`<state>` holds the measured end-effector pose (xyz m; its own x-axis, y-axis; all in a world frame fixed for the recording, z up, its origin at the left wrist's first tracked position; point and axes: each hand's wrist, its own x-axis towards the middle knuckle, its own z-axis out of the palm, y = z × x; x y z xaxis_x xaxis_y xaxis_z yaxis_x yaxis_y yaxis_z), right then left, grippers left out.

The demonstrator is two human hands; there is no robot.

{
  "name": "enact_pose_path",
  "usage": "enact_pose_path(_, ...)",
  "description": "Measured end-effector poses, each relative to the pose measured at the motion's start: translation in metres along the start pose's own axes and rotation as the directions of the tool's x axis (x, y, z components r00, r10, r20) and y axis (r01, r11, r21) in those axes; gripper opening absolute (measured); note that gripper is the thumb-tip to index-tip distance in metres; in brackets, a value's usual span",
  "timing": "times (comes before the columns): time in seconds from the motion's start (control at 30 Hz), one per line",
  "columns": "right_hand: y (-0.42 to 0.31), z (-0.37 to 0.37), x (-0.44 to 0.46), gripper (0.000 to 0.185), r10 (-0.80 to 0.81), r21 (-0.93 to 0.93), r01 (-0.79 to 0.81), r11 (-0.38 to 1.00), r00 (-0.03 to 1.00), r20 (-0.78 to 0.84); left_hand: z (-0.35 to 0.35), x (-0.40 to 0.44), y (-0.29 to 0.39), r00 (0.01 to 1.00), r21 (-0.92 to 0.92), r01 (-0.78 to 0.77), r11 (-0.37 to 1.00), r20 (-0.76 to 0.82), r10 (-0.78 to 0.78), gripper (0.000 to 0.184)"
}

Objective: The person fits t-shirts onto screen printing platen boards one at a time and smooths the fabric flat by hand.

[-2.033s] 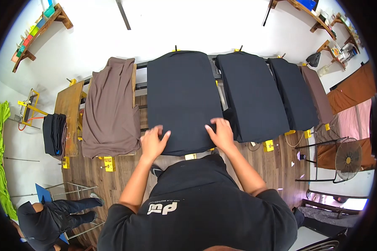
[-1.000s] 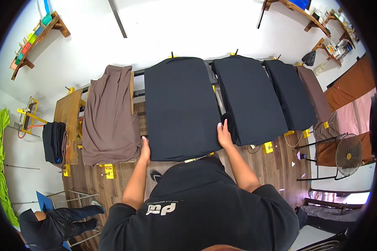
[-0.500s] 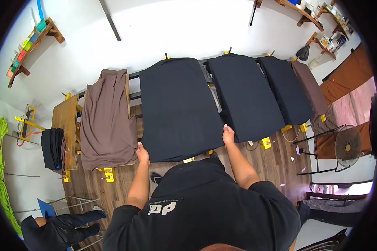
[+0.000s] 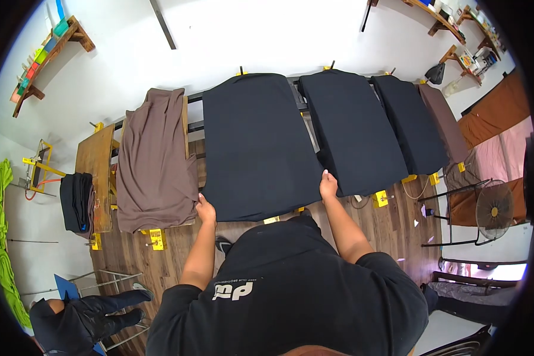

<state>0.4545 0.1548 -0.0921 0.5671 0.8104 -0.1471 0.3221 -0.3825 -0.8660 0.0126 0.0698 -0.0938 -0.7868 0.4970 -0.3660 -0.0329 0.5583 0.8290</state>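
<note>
A black garment [image 4: 256, 148] is drawn smooth over a flat board in front of me, hiding most of that board. My left hand [image 4: 206, 210] is closed on its near left edge, thumb on top. At its near right edge my right hand [image 4: 329, 185] grips the cloth, thumb pointing away from me. The fingers of both hands are partly hidden under the fabric. To the left, close to my left hand, a brown garment [image 4: 154, 160] lies loose and wrinkled over another board. A second black garment [image 4: 356, 130] covers the board on the right.
Farther right are another black-covered board [image 4: 410, 127] and a brown-covered one [image 4: 445, 124]. Folded dark garments [image 4: 77, 202] rest by a bare wooden board [image 4: 95, 166]. Yellow clamps [image 4: 154, 238] jut out below. A person [image 4: 89, 317] is at lower left; a fan [image 4: 495, 210] stands right.
The view has tilted slightly, so the boards appear a little higher and farther right. Both hands stay at the black garment's near edges.
</note>
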Motion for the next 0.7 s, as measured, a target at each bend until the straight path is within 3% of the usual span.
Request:
enact_pose_path(0.23, 0.008, 0.001, 0.007, 0.048, -0.032, -0.1, 0.032, 0.994, 0.999, 0.005, -0.003, -0.001, 0.002, 0.999, 0.04, 0.018, 0.999, 0.026, -0.019, 0.07)
enact_pose_path(0.33, 0.014, 0.001, 0.01, 0.05, 0.059, -0.104, -0.053, 0.993, 0.996, 0.063, 0.002, 0.008, -0.012, 0.998, -0.034, -0.049, 0.998, 0.044, 0.05, 0.064)
enact_pose_path(0.4, 0.026, 0.004, 0.017, 0.054, 0.171, 0.121, -0.223, 0.967, 0.925, 0.339, 0.001, 0.011, -0.019, 0.97, -0.212, 0.023, 0.977, 0.241, 0.03, 0.057)
enact_pose_path(0.5, 0.021, 0.001, 0.017, 0.056, 0.192, 0.068, -0.233, 0.97, 0.909, 0.371, 0.002, 0.014, -0.024, 0.94, -0.231, 0.104, 0.967, 0.34, -0.02, 0.052)
enact_pose_path(0.63, 0.016, -0.001, 0.014, 0.055, 0.185, 0.083, -0.229, 0.97, 0.915, 0.358, 0.004, 0.02, -0.03, 0.935, -0.266, 0.13, 0.955, 0.354, -0.028, 0.051)
enact_pose_path(0.7, 0.02, 0.001, 0.017, 0.054, 0.183, -0.021, -0.185, 0.982, 0.94, 0.288, 0.004, 0.02, -0.03, 0.942, -0.236, 0.091, 0.967, 0.334, -0.007, 0.051)
